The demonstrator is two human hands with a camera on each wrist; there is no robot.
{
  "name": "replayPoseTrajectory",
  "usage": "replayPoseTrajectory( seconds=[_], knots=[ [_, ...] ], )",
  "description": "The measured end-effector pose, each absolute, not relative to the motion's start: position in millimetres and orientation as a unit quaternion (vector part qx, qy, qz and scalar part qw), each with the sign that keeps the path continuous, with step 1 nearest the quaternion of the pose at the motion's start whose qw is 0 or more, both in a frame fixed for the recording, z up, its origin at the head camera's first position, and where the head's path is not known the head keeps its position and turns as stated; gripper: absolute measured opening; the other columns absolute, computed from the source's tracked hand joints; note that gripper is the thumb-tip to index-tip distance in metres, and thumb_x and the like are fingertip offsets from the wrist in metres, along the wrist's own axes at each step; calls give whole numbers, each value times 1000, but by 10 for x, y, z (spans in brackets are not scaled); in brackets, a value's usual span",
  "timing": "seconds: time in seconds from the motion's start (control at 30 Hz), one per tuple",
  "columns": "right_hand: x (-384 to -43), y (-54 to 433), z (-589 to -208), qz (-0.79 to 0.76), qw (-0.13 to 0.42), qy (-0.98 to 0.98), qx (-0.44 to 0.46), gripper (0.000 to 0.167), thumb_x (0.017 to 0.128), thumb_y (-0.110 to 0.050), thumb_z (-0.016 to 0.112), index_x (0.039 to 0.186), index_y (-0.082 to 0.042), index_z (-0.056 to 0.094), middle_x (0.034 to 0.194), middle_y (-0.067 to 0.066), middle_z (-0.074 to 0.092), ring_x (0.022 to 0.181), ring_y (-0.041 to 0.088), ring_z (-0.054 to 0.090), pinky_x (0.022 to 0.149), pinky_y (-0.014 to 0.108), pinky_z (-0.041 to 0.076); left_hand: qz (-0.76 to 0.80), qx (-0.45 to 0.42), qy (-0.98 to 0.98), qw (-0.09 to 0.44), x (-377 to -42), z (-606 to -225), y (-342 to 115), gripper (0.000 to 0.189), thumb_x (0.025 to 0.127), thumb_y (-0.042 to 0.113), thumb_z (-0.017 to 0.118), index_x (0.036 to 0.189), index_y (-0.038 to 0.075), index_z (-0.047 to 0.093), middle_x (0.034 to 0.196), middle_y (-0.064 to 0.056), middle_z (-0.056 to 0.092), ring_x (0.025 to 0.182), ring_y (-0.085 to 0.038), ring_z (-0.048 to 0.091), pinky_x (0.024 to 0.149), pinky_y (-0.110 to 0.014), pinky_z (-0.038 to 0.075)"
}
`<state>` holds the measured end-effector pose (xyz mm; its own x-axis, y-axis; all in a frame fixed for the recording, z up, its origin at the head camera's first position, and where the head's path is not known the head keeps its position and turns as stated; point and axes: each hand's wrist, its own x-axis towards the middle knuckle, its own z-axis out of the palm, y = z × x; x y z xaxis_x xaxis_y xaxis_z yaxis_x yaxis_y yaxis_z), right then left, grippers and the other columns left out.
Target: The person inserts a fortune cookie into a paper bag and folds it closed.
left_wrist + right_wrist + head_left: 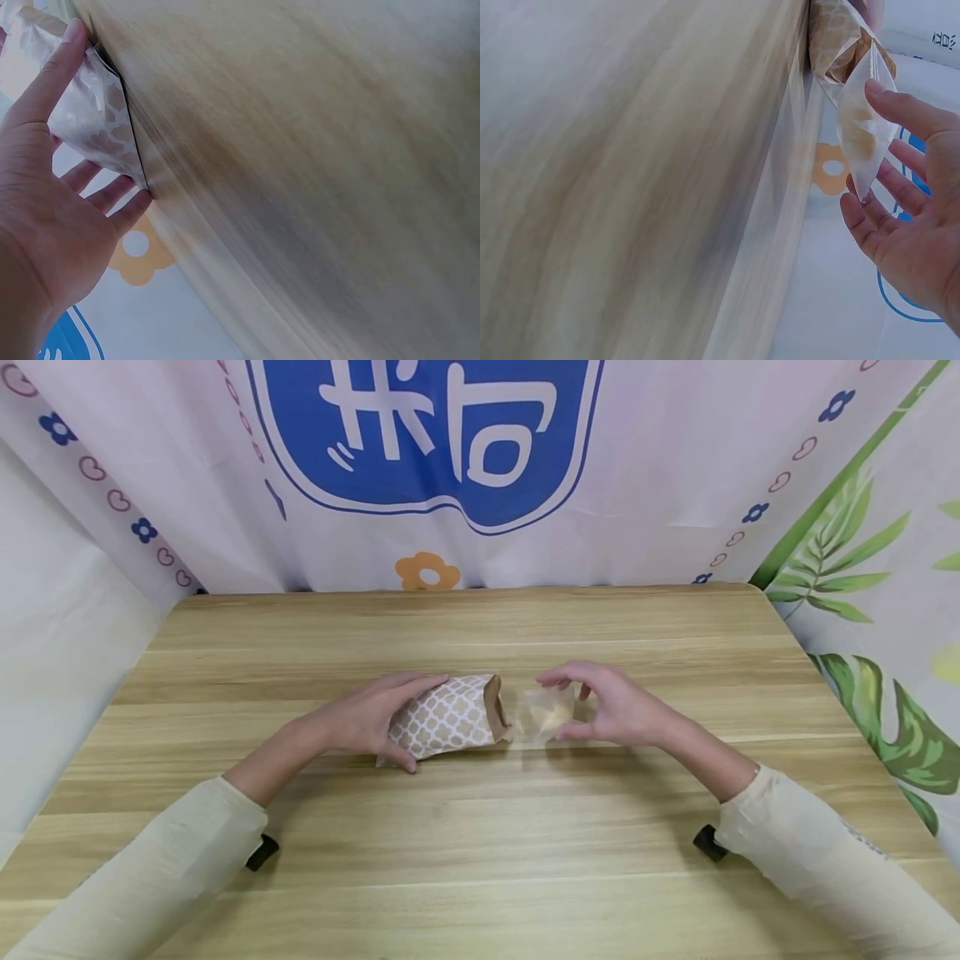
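A paper bag [453, 717] with a white-and-tan lattice print lies on its side at the middle of the table, its brown mouth facing right. My left hand [375, 717] grips its closed end, thumb on the near side and fingers over the far side; the left wrist view shows the bag's bottom [112, 124] between them. A small translucent packet [543, 714] with pale yellow contents is right in front of the bag's mouth. Around its right end curl the thumb and fingers of my right hand [618, 706]. In the right wrist view, the thumb rests on the packet [862, 135].
The wood-grain table [480, 852] reaches back to a white printed curtain [622, 547]. Leaf-patterned cloth [885, 693] hangs along the right side. Both forearms wear cream sleeves [172, 852], with a small black piece [708, 843] under the right one.
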<state>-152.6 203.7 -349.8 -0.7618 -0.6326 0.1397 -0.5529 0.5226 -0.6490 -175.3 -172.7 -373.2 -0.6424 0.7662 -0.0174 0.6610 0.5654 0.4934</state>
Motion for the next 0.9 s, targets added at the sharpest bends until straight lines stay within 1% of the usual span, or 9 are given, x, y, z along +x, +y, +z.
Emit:
replayPoseTrajectory(
  seconds=[0.3, 0.5, 0.53, 0.63, 0.73, 0.77, 0.9],
  knots=[
    [-1519, 1953, -3457, -347, 37, 868, -352, 67, 73, -10, 94, 133, 0, 64, 133, 12, 68, 117, 26, 62, 88, 41, 56, 241, 406, 875, 111, -1750, -3740, -1725, 124, 64, 46, 98, 161, 7, 33, 159, -18, 42, 145, -40, 41, 118, -61, 33],
    [-1511, 1858, -3412, -343, 29, 866, -361, 67, 73, -10, 94, 133, -3, 65, 134, 11, 67, 121, 27, 62, 90, 41, 57, 248, 400, 875, 115, -1747, -3741, -1729, 123, 64, 44, 99, 161, 7, 32, 160, -17, 41, 146, -40, 40, 118, -61, 33],
    [-1514, 1842, -3413, -341, 27, 866, -364, 66, 73, -10, 93, 133, -3, 66, 134, 11, 67, 121, 28, 61, 91, 42, 57, 249, 400, 875, 115, -1746, -3743, -1730, 123, 64, 44, 99, 161, 7, 32, 160, -16, 42, 146, -40, 40, 118, -61, 33],
    [-1517, 1801, -3417, -338, 24, 867, -365, 64, 74, -10, 93, 132, -3, 66, 135, 12, 67, 125, 30, 60, 99, 46, 54, 249, 399, 875, 115, -1744, -3742, -1730, 123, 64, 44, 99, 161, 8, 33, 160, -16, 42, 146, -39, 40, 118, -60, 33],
    [-1523, 1776, -3429, -336, 24, 869, -361, 63, 75, -9, 92, 132, -3, 66, 135, 13, 67, 126, 32, 60, 102, 49, 53, 251, 397, 875, 116, -1743, -3743, -1730, 123, 64, 45, 99, 161, 8, 33, 160, -16, 42, 146, -39, 40, 118, -60, 33],
    [-1523, 1767, -3426, -337, 24, 870, -359, 63, 75, -9, 92, 132, -4, 66, 135, 12, 66, 126, 31, 60, 101, 49, 53, 252, 396, 875, 117, -1743, -3740, -1729, 123, 64, 45, 99, 161, 8, 33, 160, -16, 42, 146, -39, 40, 118, -60, 33],
    [-1533, 1746, -3441, -339, 22, 871, -356, 62, 76, -7, 91, 132, -4, 66, 135, 12, 66, 125, 30, 59, 94, 45, 56, 258, 396, 873, 120, -1743, -3730, -1728, 123, 64, 44, 99, 161, 8, 33, 161, -16, 41, 147, -38, 39, 119, -60, 32]
  ],
)
